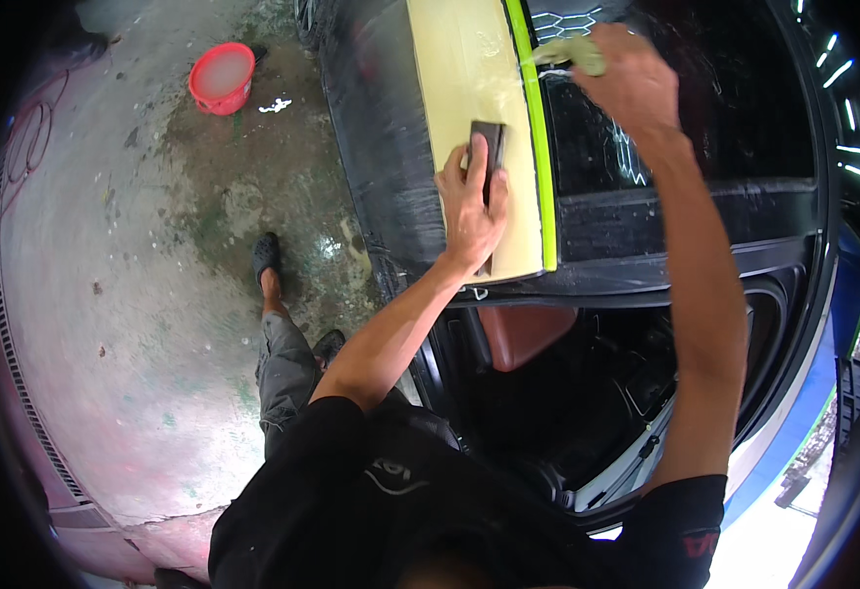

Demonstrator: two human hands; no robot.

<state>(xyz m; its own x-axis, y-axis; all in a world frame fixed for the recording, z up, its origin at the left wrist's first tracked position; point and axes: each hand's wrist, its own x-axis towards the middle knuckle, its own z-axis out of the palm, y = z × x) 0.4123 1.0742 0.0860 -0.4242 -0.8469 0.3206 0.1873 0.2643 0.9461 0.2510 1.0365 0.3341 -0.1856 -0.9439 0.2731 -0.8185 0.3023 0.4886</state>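
A cream-coloured car panel (454, 74) lies in front of me, edged on its right by bright green masking tape (542, 182). My left hand (470, 218) is closed round a long dark sanding block (490, 130), which rests along the panel near its lower end. My right hand (634, 83) grips a pale green wet cloth or sponge (579, 54), just right of the tape and over the glossy black window (704, 79). Whether the cloth touches the glass I cannot tell. Wet streaks shine on the upper part of the panel.
A red bucket (222, 104) of cloudy liquid stands on the wet concrete floor (145, 294), far left. Close to my body is the car's door opening, with a reddish-brown seat (523, 336) inside. A floor grate (20, 363) runs along the left.
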